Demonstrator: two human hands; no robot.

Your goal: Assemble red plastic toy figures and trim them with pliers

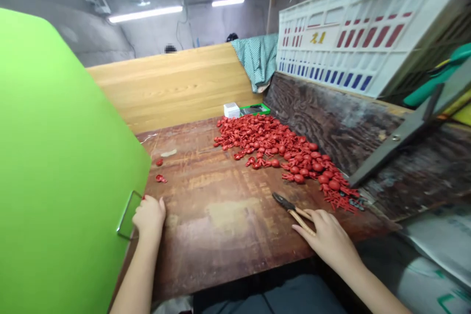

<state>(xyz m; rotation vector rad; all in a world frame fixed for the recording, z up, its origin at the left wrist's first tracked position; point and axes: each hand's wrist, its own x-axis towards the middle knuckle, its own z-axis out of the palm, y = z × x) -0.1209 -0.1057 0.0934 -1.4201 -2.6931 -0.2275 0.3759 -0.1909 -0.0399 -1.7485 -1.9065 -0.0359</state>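
Observation:
My left hand [149, 216] is curled at the left edge of the worn wooden table [217, 216], its fingers closed on the rim of a clear container [128, 215] that sticks out from behind a green panel. My right hand [326, 235] lies on the table with fingers stretched over the handles of small cutting pliers [292, 208], touching them. A large pile of red plastic parts [283, 149] spreads along the right side of the table. Two stray red parts [160, 170] lie near the left edge.
A tall green panel [55, 167] fills the left. A wooden board [172, 86] stands behind the table, a dark board [331, 117] to the right, with a white crate [364, 34] above. A white stack [231, 109] and green tray [255, 108] sit at the back.

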